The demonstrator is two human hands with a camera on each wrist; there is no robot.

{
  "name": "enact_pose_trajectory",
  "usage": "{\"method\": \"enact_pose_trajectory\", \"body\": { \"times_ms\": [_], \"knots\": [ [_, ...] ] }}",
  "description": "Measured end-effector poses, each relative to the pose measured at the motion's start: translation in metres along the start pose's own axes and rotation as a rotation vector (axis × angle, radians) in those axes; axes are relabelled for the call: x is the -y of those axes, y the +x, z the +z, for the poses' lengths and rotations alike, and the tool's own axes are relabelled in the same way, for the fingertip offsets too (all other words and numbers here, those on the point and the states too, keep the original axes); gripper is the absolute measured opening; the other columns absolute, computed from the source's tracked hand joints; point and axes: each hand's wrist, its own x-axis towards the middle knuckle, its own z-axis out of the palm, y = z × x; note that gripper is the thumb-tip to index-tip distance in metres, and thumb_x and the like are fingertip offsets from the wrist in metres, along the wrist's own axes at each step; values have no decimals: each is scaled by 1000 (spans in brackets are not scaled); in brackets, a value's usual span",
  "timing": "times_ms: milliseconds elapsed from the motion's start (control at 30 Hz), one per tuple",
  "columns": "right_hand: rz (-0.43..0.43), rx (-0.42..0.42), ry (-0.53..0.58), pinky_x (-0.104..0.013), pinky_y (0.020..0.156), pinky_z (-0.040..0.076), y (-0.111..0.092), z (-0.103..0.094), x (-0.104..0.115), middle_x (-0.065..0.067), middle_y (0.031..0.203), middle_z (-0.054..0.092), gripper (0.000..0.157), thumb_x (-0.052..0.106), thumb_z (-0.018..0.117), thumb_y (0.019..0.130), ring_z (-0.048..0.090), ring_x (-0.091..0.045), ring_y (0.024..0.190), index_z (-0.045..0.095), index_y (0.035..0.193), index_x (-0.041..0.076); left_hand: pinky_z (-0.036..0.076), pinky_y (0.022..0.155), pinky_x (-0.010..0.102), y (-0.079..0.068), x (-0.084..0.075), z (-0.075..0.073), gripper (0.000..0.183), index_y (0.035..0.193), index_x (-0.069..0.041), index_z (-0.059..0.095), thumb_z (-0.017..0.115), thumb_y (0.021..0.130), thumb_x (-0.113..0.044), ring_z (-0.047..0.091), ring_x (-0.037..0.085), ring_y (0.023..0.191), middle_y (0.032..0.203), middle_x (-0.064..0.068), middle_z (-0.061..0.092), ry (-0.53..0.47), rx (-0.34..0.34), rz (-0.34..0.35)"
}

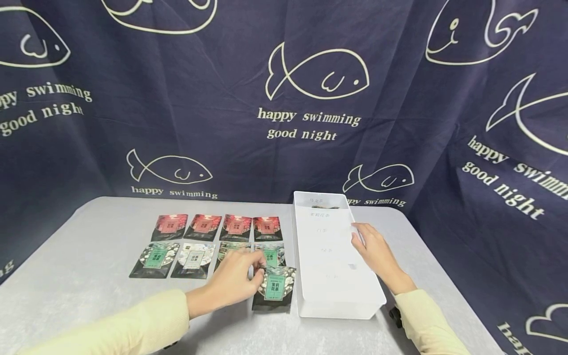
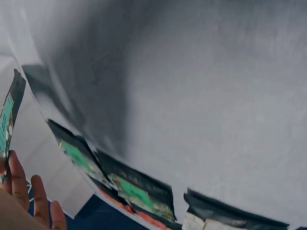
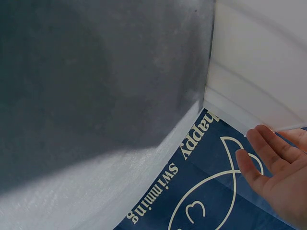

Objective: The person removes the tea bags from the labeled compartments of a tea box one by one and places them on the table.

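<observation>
My left hand (image 1: pixel 232 278) pinches the top edge of a tea sachet (image 1: pixel 274 291) with a green label and dark bottom. In the left wrist view, this sachet (image 2: pixel 9 115) is held up at the far left by the left hand (image 2: pixel 29 191). Just right of it stands a long white divided box (image 1: pixel 339 310) with handwriting on its compartment dividers. Fingers of my right hand (image 1: pixel 374 251) touch the box's right rim. The right wrist view has the right hand (image 3: pixel 276 167) beside the box wall (image 3: pixel 259 62), its fingers loosely extended.
Red tea sachets (image 1: pixel 201 227) form a back row on the grey table (image 1: pixel 88 305). In front lie a green-labelled sachet (image 1: pixel 153 260), a white-labelled one (image 1: pixel 193 261) and others partly behind the left hand. Dark packaging (image 1: pixel 326 207) shows in the box's rear compartment. A fish-print curtain (image 1: pixel 239 98) surrounds the table.
</observation>
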Motion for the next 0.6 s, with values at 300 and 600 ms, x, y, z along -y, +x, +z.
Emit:
{"method": "enact_pose_trajectory", "body": {
  "times_ms": [300,600],
  "knots": [
    [-3,-4,4,-48,90,43,0,1,0,-23,110,59,33,15,48,91,54,-39,106,55,115,-7,35,66,25,-9,0,7,14,77,-24,57,60,71,-11,40,2,61,66,-18,51,-30,57,-21],
    [6,7,-1,-48,91,42,0,0,0,-24,112,58,34,16,48,91,54,-39,107,55,116,-7,41,73,32,-10,9,16,14,81,-19,64,61,70,-12,44,3,65,66,-17,53,-8,86,-71]
  ]
}}
